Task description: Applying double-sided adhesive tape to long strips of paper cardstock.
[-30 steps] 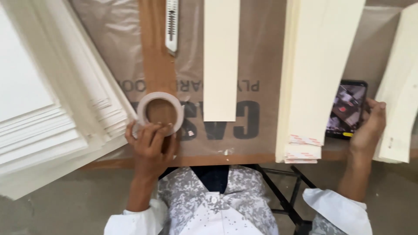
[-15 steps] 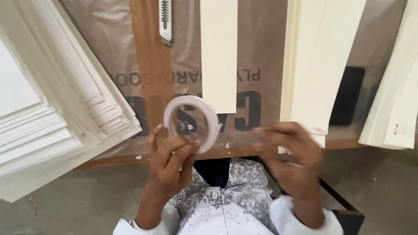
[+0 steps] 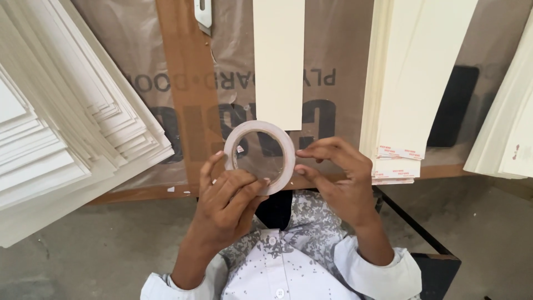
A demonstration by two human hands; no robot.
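A white roll of tape (image 3: 260,126) with a see-through middle is held up just above the near edge of the table. My left hand (image 3: 225,203) grips its lower left rim, fingers curled over it. At the roll's right rim, my right hand (image 3: 340,178) touches it with thumb and fingertips pinched. Just beyond the roll, a single long cream strip (image 3: 278,61) lies on the brown, plastic-wrapped table top (image 3: 189,83).
A big fanned stack of cream sheets (image 3: 66,128) fills the left. A pile of long cream strips (image 3: 413,78) with tape-liner ends lies right of centre, a dark phone (image 3: 452,105) beside it. More sheets (image 3: 508,128) sit far right, a utility knife (image 3: 203,12) at the top.
My left hand lifted the tape roll off the table toward me. My right hand left the phone on the right and came across to the roll's edge.
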